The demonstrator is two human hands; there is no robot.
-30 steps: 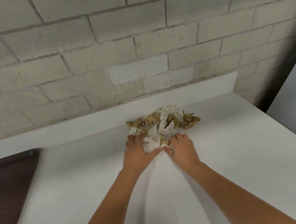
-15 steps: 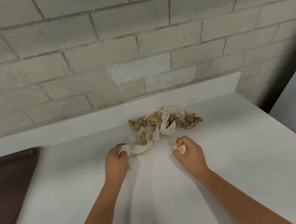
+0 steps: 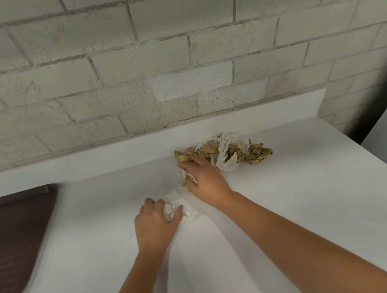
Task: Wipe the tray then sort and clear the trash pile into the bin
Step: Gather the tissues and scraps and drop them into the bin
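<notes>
Pull white from brown in small pinches so nothing scatters. Your left hand (image 3: 154,223) is clenched round a crumpled white paper wad (image 3: 177,210), thumb across it. Just beyond it, your right hand (image 3: 206,180) lies palm-down on the near left edge of the crumpled brown-and-white paper trash pile (image 3: 228,152), forearm angled in from the right; blur hides whether it grips anything.

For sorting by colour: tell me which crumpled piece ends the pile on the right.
The brown wad with dark creases, to the right of the white tissue; the other brown pieces lie further left.
</notes>
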